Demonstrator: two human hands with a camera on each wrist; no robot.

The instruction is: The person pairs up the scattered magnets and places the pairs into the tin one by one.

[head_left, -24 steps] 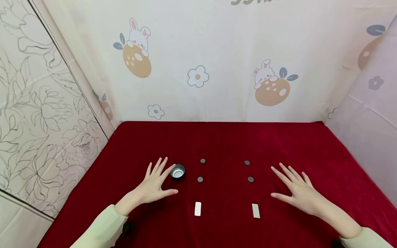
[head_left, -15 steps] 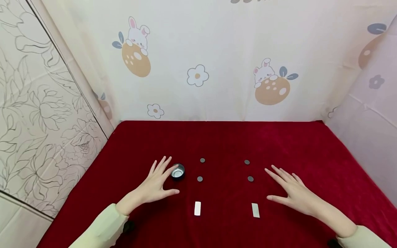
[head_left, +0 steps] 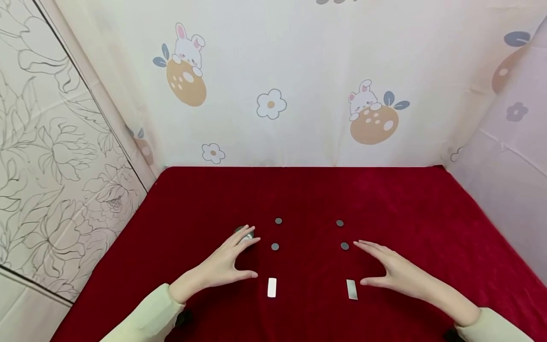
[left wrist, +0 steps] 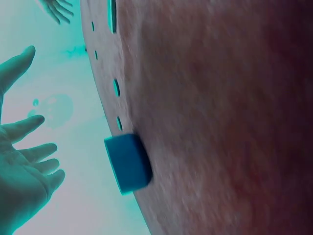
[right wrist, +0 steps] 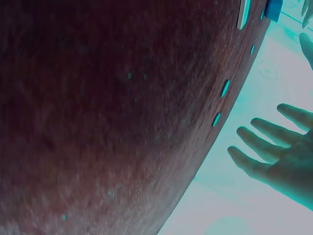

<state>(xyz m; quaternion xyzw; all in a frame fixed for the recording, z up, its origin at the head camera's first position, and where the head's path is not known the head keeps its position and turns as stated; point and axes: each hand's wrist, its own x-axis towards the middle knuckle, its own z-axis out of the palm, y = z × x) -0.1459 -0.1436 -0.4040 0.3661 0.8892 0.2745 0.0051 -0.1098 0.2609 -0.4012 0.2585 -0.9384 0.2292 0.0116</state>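
My left hand (head_left: 218, 266) hovers above the cloth, fingers extended, thumb apart, holding nothing. Its fingers partly cover a small round metal bowl (left wrist: 128, 163) in the head view; the left wrist view shows them apart from it. On the right, my right hand (head_left: 397, 272) is likewise raised with straight fingers and nothing in it. Small grey discs lie between the hands: two on the left (head_left: 278, 221) (head_left: 275, 246), two on the right (head_left: 339, 223) (head_left: 344, 246). Nearer me are a white rectangular piece (head_left: 271, 287) and a greyish one (head_left: 352, 289), close to my right thumb.
A red velvety cloth (head_left: 307, 194) covers the table. Behind it hangs a pale curtain (head_left: 312, 61) with rabbit and flower prints. A panel with line-drawn flowers (head_left: 55, 142) borders the left side, and pale fabric (head_left: 513, 152) the right.
Both hands have moved inward toward the discs and rectangular pieces, the right one to the left and the left one to the right. The left fingers now cover more of the bowl.
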